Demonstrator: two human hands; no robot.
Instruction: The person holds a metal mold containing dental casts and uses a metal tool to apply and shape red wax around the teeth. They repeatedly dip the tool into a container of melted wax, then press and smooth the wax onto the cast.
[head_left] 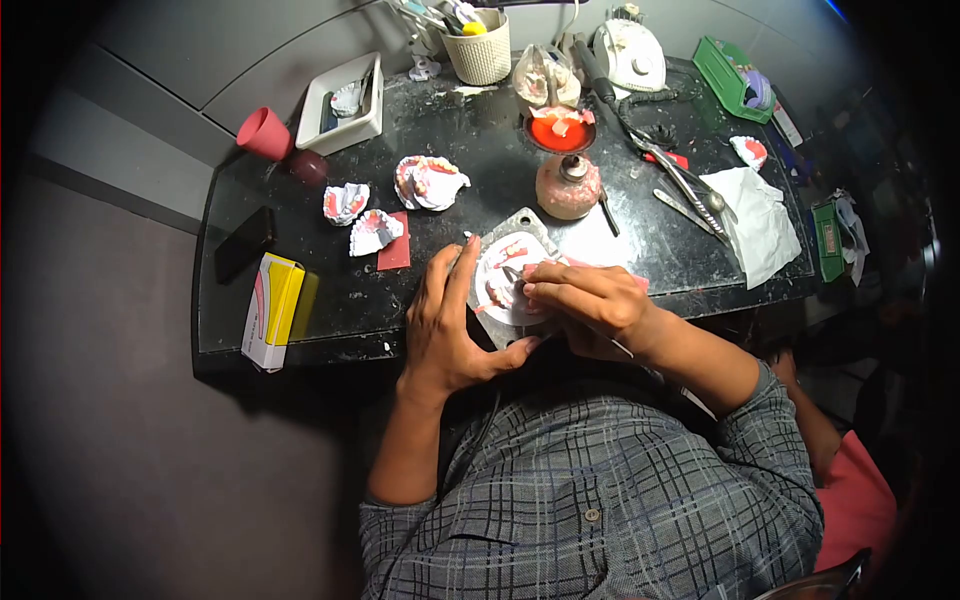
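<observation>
From the head camera, both hands meet at the near edge of a dark, glossy worktop [330,300]. The left hand [450,325] grips a grey metal plate [520,222]. Its fingers lie stretched along the plate's left edge, and its thumb is hooked around the near corner. On the plate, right beside those fingers, sits a white plaster dental cast with pink gums [500,285].

The right hand [595,298] rests over the right side of the cast. Its fingers are bunched tight, pinching a slim metal instrument [511,271] whose tip pokes out just past the fingertips onto the cast.

Beyond the right fingertips stands a round pinkish spirit burner with a metal cap [568,186]. Farther off is a shallow red bowl of wax [560,133]. Beyond the left fingertips lies a flat red wax sheet [396,256], touching a small broken plaster cast [374,231]. Two more plaster models [430,182] and [345,203] sit further out.

Well left of the left hand are a yellow and white cardboard box [270,312] and a black phone [243,243]. A red plastic cup [265,133] is tipped on its side nearby. Well right of the right hand, a crumpled white tissue [760,225] lies under long metal tongs [685,185].
</observation>
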